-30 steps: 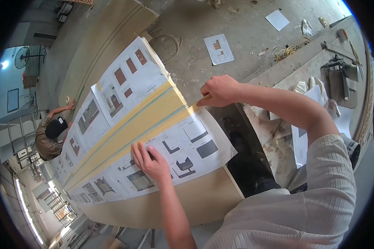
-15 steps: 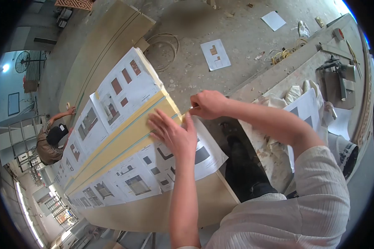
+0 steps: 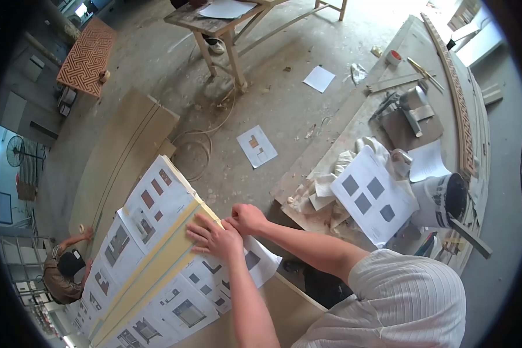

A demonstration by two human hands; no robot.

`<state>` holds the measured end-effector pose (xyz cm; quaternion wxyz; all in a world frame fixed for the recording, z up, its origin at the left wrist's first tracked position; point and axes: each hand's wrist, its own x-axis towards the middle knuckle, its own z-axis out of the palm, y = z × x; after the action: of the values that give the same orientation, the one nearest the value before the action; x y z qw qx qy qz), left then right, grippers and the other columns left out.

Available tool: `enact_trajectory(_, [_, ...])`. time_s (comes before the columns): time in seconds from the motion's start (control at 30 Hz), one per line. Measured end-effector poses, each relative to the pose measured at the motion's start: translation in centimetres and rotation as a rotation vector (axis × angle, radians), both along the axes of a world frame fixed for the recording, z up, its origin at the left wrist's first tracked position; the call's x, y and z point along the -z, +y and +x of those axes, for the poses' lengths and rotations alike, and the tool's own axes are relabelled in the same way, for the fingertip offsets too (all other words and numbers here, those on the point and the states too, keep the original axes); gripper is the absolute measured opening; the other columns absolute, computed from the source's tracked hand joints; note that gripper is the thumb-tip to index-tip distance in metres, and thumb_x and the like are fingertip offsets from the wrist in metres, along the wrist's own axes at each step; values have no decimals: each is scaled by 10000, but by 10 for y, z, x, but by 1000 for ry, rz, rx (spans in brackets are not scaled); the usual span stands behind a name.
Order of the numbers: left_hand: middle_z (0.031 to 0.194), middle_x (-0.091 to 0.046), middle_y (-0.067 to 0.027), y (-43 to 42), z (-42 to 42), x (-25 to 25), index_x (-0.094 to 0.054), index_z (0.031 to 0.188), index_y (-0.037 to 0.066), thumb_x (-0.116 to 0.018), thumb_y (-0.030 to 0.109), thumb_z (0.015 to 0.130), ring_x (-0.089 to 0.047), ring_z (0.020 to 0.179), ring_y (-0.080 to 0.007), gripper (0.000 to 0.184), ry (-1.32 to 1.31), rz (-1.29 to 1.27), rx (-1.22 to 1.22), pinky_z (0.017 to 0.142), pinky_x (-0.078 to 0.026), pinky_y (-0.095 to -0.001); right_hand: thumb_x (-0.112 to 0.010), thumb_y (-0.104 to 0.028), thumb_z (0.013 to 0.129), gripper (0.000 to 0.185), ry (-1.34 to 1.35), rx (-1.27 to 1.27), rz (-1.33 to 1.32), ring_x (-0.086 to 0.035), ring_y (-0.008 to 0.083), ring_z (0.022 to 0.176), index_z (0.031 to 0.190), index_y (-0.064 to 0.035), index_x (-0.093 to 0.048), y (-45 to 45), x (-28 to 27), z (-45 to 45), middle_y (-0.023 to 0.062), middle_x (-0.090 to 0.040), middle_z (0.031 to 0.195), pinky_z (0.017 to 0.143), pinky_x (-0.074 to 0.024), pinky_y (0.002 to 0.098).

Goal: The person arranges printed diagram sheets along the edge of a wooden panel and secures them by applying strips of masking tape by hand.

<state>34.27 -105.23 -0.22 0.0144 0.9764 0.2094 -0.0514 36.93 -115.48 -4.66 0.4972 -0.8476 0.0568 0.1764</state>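
Note:
My left hand (image 3: 214,236) lies flat with its fingers spread on a yellow strip (image 3: 167,242) with blue-green lines. The strip runs lengthwise along a long board, between rows of printed sheets (image 3: 148,204) with furniture pictures. Right beside it, my right hand (image 3: 246,219) is closed at the board's end edge, thumb side toward the left hand. Whatever its fingers pinch there is hidden. Below the hands, a loose corner of a printed sheet (image 3: 267,262) hangs past the board's edge.
At left, another person (image 3: 64,272) bends over a large panel (image 3: 119,139). A workbench (image 3: 296,200) on the right carries a printed sheet (image 3: 372,194), a bucket (image 3: 438,200) and tools. Papers (image 3: 257,147) and a hose (image 3: 194,153) lie on the floor. A wooden table (image 3: 229,29) stands beyond.
My view has tilted up, showing more floor, the wooden table and the workbench. Both hands stay at the board's end; the left fingers still rest on the yellow strip.

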Motion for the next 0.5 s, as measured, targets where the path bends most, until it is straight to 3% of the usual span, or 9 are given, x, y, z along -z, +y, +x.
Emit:
enact_trajectory(0.2, [1755,-53,-249,1,-1,-7,-143,1706,166,-553,405,1017,-25,1629,-426,837,22,-42,-3,1229,-71,-734,-733,-399,867,361,24,201,-66,-736,389,906,936,-44,-720,7,-5,-11,204,-763,949,803,-583,475])
enact_trajectory(0.3, [1757,-70,-241,-7,0,-7,-160,1705,180,-549,411,1014,-35,1632,-413,826,47,9,-17,1232,-79,-730,-688,-368,920,336,73,497,-180,-731,408,921,985,-39,-697,-10,14,-7,218,-754,955,817,-570,509])
enact_trajectory(0.43, [1754,-95,-240,2,1,7,-177,1699,191,-558,448,988,-80,1626,-421,847,79,100,-18,1204,-136,-760,-683,-330,954,319,-250,601,276,-690,450,816,984,-17,-631,-20,-51,-28,254,-704,856,774,-514,560])
enact_trajectory(0.5, [1747,-81,-260,3,2,10,-137,1704,192,-585,461,965,-93,1618,-442,905,111,115,-8,1189,-154,-775,-697,-311,970,305,-454,531,284,-655,426,735,904,-36,-583,-29,-69,-40,195,-661,739,780,-487,481])
